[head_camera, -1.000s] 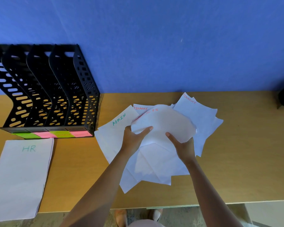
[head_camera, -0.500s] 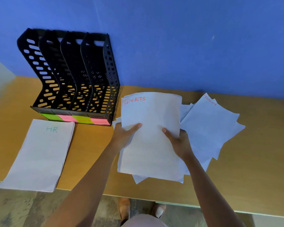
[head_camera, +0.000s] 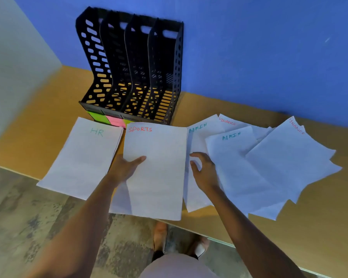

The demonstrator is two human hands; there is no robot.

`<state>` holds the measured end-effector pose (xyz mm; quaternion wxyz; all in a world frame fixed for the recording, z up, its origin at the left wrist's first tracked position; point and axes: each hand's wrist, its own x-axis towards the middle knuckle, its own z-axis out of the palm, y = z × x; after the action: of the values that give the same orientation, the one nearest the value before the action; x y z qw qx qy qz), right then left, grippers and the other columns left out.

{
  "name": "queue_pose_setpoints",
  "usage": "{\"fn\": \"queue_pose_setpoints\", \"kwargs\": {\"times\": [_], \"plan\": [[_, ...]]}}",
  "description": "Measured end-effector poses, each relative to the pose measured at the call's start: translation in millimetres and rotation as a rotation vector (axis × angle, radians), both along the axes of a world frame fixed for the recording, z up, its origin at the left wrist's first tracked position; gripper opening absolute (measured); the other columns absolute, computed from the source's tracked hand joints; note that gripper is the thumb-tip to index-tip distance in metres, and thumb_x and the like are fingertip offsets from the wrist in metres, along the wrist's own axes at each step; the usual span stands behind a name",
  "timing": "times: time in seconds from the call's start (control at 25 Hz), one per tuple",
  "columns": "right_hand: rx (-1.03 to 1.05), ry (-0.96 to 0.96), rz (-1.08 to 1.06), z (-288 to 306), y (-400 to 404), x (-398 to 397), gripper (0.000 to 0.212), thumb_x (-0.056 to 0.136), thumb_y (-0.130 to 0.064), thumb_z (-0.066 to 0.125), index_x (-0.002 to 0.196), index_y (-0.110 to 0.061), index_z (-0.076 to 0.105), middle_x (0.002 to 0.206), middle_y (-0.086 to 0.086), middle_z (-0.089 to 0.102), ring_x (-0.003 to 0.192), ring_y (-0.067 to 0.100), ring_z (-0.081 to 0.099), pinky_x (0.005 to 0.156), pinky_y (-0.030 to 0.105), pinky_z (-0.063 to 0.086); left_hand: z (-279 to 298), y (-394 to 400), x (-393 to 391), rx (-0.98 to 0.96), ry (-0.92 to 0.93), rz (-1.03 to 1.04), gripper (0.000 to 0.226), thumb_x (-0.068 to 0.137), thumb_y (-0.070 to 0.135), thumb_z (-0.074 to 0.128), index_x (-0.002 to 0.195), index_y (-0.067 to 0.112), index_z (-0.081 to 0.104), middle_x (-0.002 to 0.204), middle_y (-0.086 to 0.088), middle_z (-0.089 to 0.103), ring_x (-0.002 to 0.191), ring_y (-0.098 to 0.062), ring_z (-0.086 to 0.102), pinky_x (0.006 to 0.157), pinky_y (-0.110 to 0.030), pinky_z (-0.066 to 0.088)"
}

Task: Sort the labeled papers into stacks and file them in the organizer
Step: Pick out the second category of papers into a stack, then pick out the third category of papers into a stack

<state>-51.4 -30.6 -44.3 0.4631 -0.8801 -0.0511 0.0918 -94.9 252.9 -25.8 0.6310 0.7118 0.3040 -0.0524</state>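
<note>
Desk [head_camera: 319, 227]: carries everything listed. Organizer [head_camera: 133, 73]: your landmark, four slots, standing against the blue wall. Loose spread [head_camera: 279, 167]: ADMIN and FINANCE sheets fanned to the organizer's right, unsorted. HR stack [head_camera: 80, 157]: in front of the organizer, to its left. SPORTS sheet [head_camera: 157, 177]: directly in front of the organizer, long axis running toward you, overhanging the desk edge. Left hand [head_camera: 127, 169]: pinches the sheet's left edge, thumb on top. Right hand [head_camera: 204, 171]: fingers curled, whether round a sheet I cannot tell, on the spread, nearer the ADMIN sheet [head_camera: 197, 137], likely your next pick.
</note>
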Motion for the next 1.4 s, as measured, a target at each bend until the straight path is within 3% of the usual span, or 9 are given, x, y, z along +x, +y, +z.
{"fn": "queue_pose_setpoints", "kwargs": {"times": [0.08, 0.16, 0.24, 0.32, 0.44, 0.6, 0.84, 1.16, 1.4], "plan": [[-0.119, -0.084, 0.144, -10.5, 19.5, -3.3, 0.040, 0.093, -0.031, 0.066, 0.130, -0.016, 0.059, 0.141, 0.005, 0.056, 0.133, 0.025, 0.049, 0.115, 0.038, 0.037, -3.5, 18.2, -1.9, 0.053, 0.036, 0.014, 0.024, 0.073, 0.018, 0.087, 0.087, 0.022, 0.068, 0.072, 0.017, 0.074, 0.068, -0.001, 0.071, 0.053, -0.009, 0.050], [-0.335, -0.162, 0.318, -23.9, 34.3, -11.0, 0.059, 0.090, -0.044, 0.066, 0.141, -0.020, 0.049, 0.157, 0.004, 0.037, 0.148, 0.030, 0.027, 0.122, 0.049, 0.017, -7.0, 32.9, -5.3, 0.100, 0.097, 0.013, 0.022, 0.071, 0.021, 0.089, 0.082, 0.016, 0.070, 0.073, 0.010, 0.072, 0.071, -0.013, 0.068, 0.053, -0.015, 0.049], [-0.530, -0.184, 0.391, -37.9, 42.5, -19.1, 0.070, 0.089, -0.057, 0.058, 0.150, -0.029, 0.037, 0.165, 0.001, 0.018, 0.153, 0.032, 0.006, 0.119, 0.057, -0.003, -10.4, 44.7, -9.5, 0.168, 0.169, -0.038, 0.029, 0.072, 0.026, 0.088, 0.090, 0.010, 0.072, 0.083, -0.001, 0.073, 0.081, -0.023, 0.068, 0.062, -0.023, 0.051], [-0.646, -0.194, 0.373, -48.7, 44.9, -26.0, 0.069, 0.092, -0.064, 0.046, 0.153, -0.036, 0.029, 0.167, -0.001, 0.010, 0.153, 0.034, -0.003, 0.115, 0.063, -0.009, -12.2, 52.4, -12.8, 0.236, 0.224, -0.117, 0.046, 0.074, 0.030, 0.087, 0.106, 0.002, 0.071, 0.100, -0.011, 0.073, 0.094, -0.030, 0.069, 0.076, -0.033, 0.055], [-0.675, -0.221, 0.303, -54.3, 40.6, -31.6, 0.059, 0.098, -0.054, 0.041, 0.154, -0.038, 0.028, 0.166, -0.001, 0.015, 0.153, 0.037, 0.005, 0.115, 0.072, 0.000, -16.7, 52.6, -13.5, 0.296, 0.279, -0.185, 0.060, 0.073, 0.034, 0.087, 0.119, 0.001, 0.066, 0.113, -0.015, 0.070, 0.104, -0.035, 0.067, 0.090, -0.043, 0.057], [-0.666, -0.233, 0.243, -52.3, 29.2, -30.4, 0.052, 0.099, -0.035, 0.048, 0.150, -0.033, 0.039, 0.162, 0.003, 0.028, 0.151, 0.039, 0.017, 0.113, 0.073, 0.013, -25.7, 39.7, -15.1, 0.415, 0.288, -0.169, 0.066, 0.075, 0.037, 0.084, 0.128, 0.004, 0.062, 0.124, -0.015, 0.067, 0.113, -0.036, 0.063, 0.096, -0.044, 0.053], [-0.679, -0.236, 0.218, -48.0, 9.1, -27.2, 0.053, 0.099, -0.026, 0.054, 0.150, -0.025, 0.041, 0.162, 0.007, 0.028, 0.150, 0.040, 0.016, 0.112, 0.072, 0.020, -29.9, 37.5, -4.4, 0.512, 0.290, -0.034, 0.052, 0.081, 0.035, 0.078, 0.117, -0.001, 0.066, 0.118, -0.020, 0.069, 0.107, -0.039, 0.064, 0.090, -0.043, 0.055], [-0.665, -0.193, 0.186, -41.7, 13.6, -30.4, 0.054, 0.099, -0.019, 0.054, 0.151, -0.024, 0.040, 0.163, 0.007, 0.025, 0.151, 0.039, 0.014, 0.115, 0.069, 0.019, -23.0, 30.4, 1.5, 0.617, 0.082, -0.040, 0.044, 0.082, 0.020, 0.078, 0.119, 0.005, 0.061, 0.121, -0.017, 0.069, 0.107, -0.039, 0.066, 0.091, -0.046, 0.055], [-0.589, -0.155, 0.191, -41.8, 10.0, -27.5, 0.051, 0.102, -0.019, 0.049, 0.152, -0.028, 0.038, 0.164, 0.001, 0.019, 0.153, 0.033, 0.004, 0.119, 0.064, 0.007, -21.7, 14.5, -3.9, 0.729, -0.133, -0.086, 0.075, 0.077, 0.001, 0.078, 0.141, 0.011, 0.041, 0.137, -0.014, 0.048, 0.125, -0.033, 0.050, 0.099, -0.044, 0.050]]}}
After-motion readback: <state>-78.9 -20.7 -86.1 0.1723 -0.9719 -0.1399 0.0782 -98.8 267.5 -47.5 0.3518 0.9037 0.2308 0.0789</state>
